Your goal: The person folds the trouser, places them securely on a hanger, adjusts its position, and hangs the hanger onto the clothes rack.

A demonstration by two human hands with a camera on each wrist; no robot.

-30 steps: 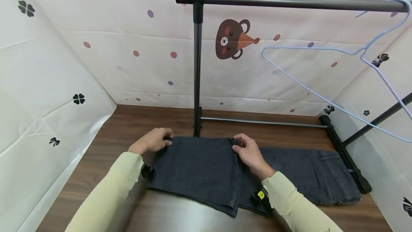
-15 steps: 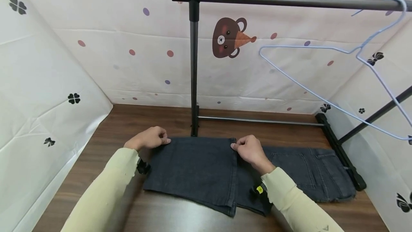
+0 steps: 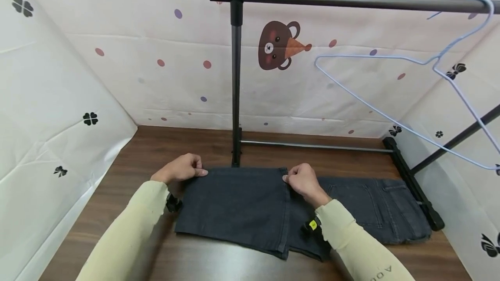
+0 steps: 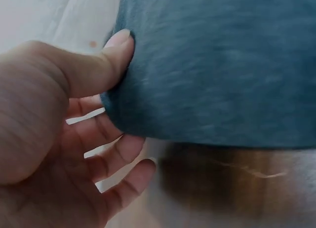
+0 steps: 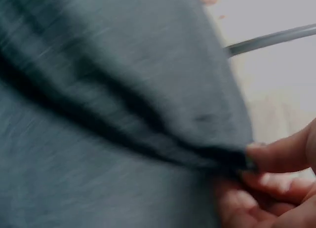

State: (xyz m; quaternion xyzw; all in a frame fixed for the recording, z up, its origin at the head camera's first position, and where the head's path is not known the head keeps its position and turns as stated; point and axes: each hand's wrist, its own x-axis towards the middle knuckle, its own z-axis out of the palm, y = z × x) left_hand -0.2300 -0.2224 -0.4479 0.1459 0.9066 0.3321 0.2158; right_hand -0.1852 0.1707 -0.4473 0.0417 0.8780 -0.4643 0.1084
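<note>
My left hand [image 3: 179,168] and right hand [image 3: 305,182] pinch the jeans [image 3: 238,211] along a far edge; even, gentle tension should smooth it.

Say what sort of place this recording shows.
Probably a small makeshift corner set up for handling clothes: patterned sheets form the walls, a clothes rack stands inside, and dark jeans lie folded in front of it.

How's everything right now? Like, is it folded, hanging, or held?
Dark jeans: folded, lying on the wooden surface
Left hand: pinching the folded part's far left corner
Right hand: pinching its far right corner
Rack: standing
Hanger: hanging on the rack
Wall sheet: creased
</note>
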